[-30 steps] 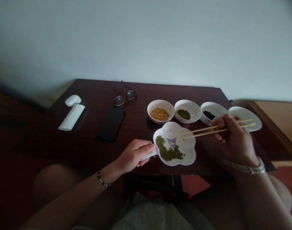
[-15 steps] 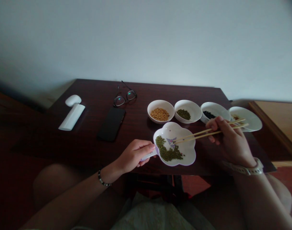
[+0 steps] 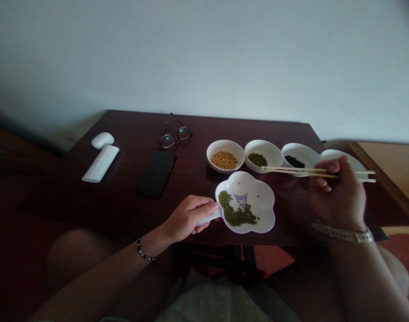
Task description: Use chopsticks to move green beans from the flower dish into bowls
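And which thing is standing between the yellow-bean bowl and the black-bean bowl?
The green-bean bowl stands between the yellow-bean bowl and the black-bean bowl, in one row; the head view shows this.

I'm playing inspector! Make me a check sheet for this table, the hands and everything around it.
Surface: dark table.
Things in use: flower-shaped dish with green beans and a cartoon picture; four white bowls in a row, from left: yellow beans, more green beans, black beans, contents hidden.
Clutter: glasses, dark phone, white gadget.
Left hand: holds the dish's handle.
Right hand: holds chopsticks, tips by the second bowl's near rim; touching or not, I can't tell.
Cables: nothing seen.
Surroundings: pale wall behind; wooden furniture at right; reddish floor.
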A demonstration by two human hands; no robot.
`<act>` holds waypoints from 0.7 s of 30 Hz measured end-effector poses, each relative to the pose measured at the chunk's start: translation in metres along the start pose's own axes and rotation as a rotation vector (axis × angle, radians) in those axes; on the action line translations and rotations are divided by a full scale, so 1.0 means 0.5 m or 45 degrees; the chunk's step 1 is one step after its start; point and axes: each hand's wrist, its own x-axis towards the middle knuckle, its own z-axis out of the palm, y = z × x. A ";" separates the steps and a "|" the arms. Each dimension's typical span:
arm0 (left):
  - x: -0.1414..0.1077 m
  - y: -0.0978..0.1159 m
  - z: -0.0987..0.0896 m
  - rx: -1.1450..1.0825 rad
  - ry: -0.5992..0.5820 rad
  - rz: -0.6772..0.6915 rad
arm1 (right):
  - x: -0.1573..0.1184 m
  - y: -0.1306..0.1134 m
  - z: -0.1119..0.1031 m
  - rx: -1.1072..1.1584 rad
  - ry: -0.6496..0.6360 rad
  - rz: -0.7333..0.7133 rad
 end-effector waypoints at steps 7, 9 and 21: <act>0.001 -0.002 -0.003 0.014 -0.021 -0.004 | 0.011 0.008 -0.019 -0.125 0.052 -0.205; 0.000 0.000 -0.004 0.024 -0.018 -0.004 | 0.012 0.006 -0.019 -0.156 0.057 -0.238; 0.002 0.017 0.014 0.077 0.066 -0.011 | -0.104 0.074 0.053 -0.261 0.058 -0.553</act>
